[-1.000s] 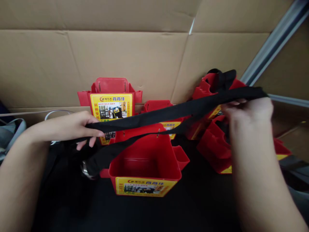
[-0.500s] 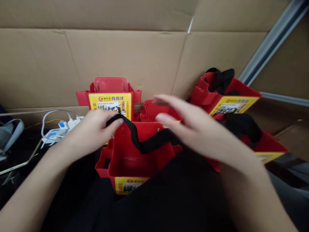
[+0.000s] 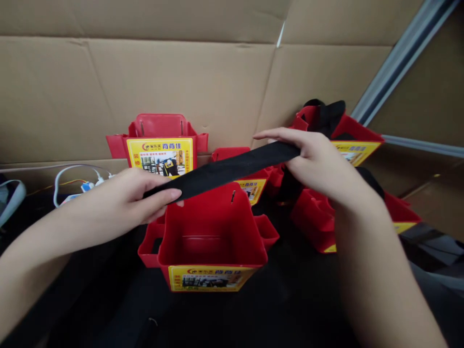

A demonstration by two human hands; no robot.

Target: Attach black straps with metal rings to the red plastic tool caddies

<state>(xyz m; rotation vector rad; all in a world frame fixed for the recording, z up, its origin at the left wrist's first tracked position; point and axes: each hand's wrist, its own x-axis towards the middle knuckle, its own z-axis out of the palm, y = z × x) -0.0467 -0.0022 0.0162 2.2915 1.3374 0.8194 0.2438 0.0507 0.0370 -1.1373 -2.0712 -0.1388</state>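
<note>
the red box (image 3: 210,217) stands open — strap (image 3: 232,169) above

Count of items. Hands: two, one left hand (image 3: 145,198) and one right hand (image 3: 308,154). Red boxes: five, comprising one near box (image 3: 215,220), one far-left box (image 3: 159,125), one far-middle box (image 3: 232,153), one far-right box (image 3: 357,129) and one right-side box (image 3: 313,220). Yellow labels (image 3: 208,280): five, one per box. Side pockets (image 3: 266,231) on the near box: two. Black straps: three, comprising one hand-held strap (image 3: 235,166), one far-right strap (image 3: 332,118) and one right-side strap (image 3: 371,181).
</note>
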